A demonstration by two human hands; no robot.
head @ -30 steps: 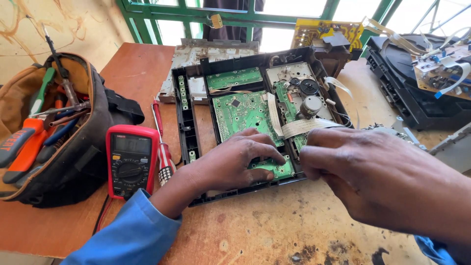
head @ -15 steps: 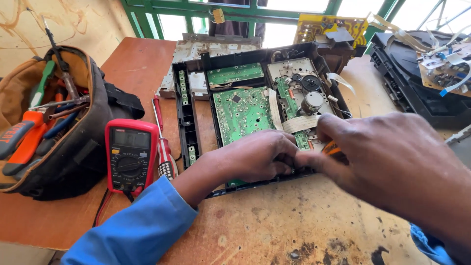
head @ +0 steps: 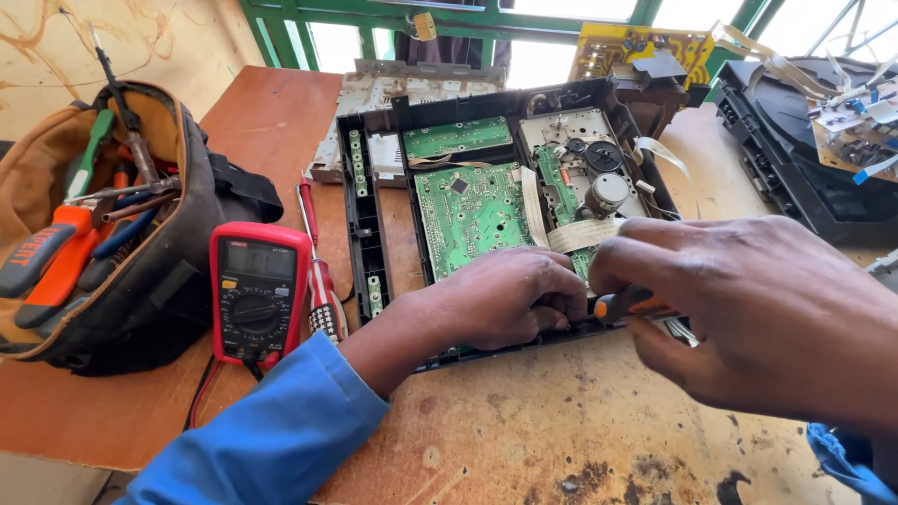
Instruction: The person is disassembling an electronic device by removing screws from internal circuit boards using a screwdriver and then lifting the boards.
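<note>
the left hand (head: 510, 299) is curled, pressing on the front edge of the open black box (head: 374, 243) on the table (head: 524, 440). the right hand (head: 748, 318) pinches a small orange screwdriver (head: 622, 304). the green board (head: 472, 215) inside looks thin and easy to break, so hold the box by its stiff sides.

Single head view, looking steeply down, close over workbench (head: 580, 440), facing windows

Worn, stained wooden table (head: 524, 449), scorched near the front edge. Along the left edge, an open tool bag (head: 103, 234); beside it a red multimeter (head: 257, 292) and a red-handled screwdriver (head: 318, 271). Mid-table, an opened black device chassis (head: 505, 196) with green boards. At the far right corner, another black housing (head: 804, 159).
</note>
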